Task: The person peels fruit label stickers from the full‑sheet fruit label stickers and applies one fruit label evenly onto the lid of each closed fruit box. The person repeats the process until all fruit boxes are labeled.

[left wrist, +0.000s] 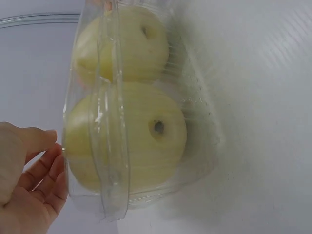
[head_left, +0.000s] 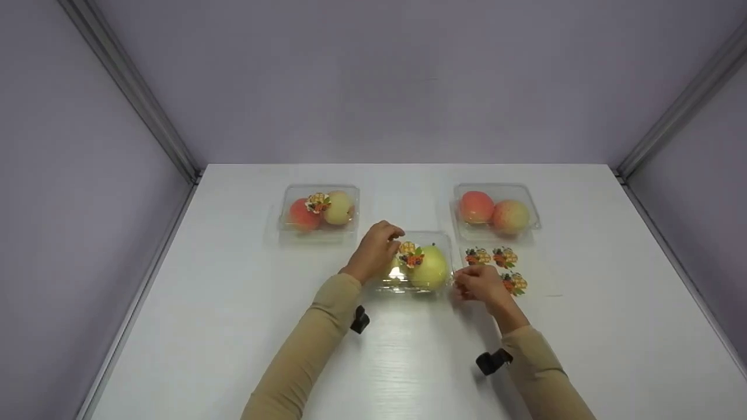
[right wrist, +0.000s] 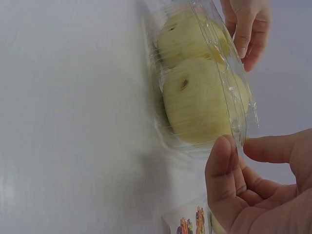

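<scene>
A clear plastic fruit box [head_left: 392, 287] with its lid down stands in the middle of the table, two round yellow-green fruits [left wrist: 131, 141] inside. On its lid lies a colourful fruit-print sticker [head_left: 411, 255]. My left hand [head_left: 375, 249] is by the lid's left side, fingers loosely bent; whether the fingertips touch the lid I cannot tell. At the near right corner, my right hand [head_left: 481, 284] pinches the box's rim between thumb and forefinger, plain in the right wrist view. Under and beside that hand is a sheet of fruit stickers [head_left: 505, 256], partly hidden.
At the back left sits another clear box [head_left: 289, 201] holding a red and a pale yellow fruit, with a sticker on its lid. A third box [head_left: 513, 191] with two reddish fruits stands at the back right. Walls enclose the white table [head_left: 192, 326].
</scene>
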A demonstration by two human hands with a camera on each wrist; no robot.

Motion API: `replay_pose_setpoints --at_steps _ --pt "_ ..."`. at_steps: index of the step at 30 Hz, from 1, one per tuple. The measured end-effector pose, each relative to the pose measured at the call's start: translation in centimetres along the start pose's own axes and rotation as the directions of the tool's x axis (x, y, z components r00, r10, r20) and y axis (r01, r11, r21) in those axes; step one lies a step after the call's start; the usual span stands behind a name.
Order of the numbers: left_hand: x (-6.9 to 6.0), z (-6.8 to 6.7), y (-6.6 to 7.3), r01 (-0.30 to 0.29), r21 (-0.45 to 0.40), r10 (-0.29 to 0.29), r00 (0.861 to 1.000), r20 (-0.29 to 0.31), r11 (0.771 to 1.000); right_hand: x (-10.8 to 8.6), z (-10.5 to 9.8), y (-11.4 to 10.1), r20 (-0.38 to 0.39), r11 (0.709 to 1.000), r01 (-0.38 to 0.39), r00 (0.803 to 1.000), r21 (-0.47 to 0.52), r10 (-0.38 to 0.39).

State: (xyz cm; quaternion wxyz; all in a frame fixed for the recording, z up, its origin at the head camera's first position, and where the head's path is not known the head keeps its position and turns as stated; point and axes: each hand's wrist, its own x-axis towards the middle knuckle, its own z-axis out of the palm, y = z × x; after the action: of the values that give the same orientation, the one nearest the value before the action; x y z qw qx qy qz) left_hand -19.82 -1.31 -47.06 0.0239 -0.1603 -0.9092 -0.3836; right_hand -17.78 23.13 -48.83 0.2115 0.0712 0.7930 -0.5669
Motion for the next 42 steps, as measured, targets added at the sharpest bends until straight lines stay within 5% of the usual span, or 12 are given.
replay_pose_setpoints --at_steps 6,11,16,28,37,42 --pt "-1.0 0.5 0.7 -0.094 0.135 0.095 0.996 0.0 0.986 0.0 0.0 0.0 -0.003 1.0 -0.004 1.0 -0.014 0.004" --pt "-2.0 1.2 1.2 -0.209 0.249 0.216 0.976 -0.003 0.946 -0.1 0.0 -0.1 -0.005 1.0 -0.006 1.0 -0.006 0.006" --pt "-2.7 1.7 1.6 -0.257 0.354 0.255 0.966 0.053 0.899 0.0 -0.1 0.0 -0.006 1.0 0.0 1.0 -0.011 0.0" --pt "-3.6 2.5 1.9 -0.255 0.448 0.153 0.956 0.252 0.857 0.1 0.1 0.3 -0.003 1.0 0.008 1.0 0.007 -0.008" --pt "-3.7 3.2 1.9 -0.22 0.501 0.114 0.966 0.232 0.837 0.0 0.0 0.3 -0.013 1.0 0.006 1.0 0.008 -0.006" --pt "-3.6 3.2 1.7 -0.142 0.472 0.06 0.981 0.183 0.87 0.1 0.0 0.2 -0.011 1.0 0.005 1.0 -0.001 -0.005"
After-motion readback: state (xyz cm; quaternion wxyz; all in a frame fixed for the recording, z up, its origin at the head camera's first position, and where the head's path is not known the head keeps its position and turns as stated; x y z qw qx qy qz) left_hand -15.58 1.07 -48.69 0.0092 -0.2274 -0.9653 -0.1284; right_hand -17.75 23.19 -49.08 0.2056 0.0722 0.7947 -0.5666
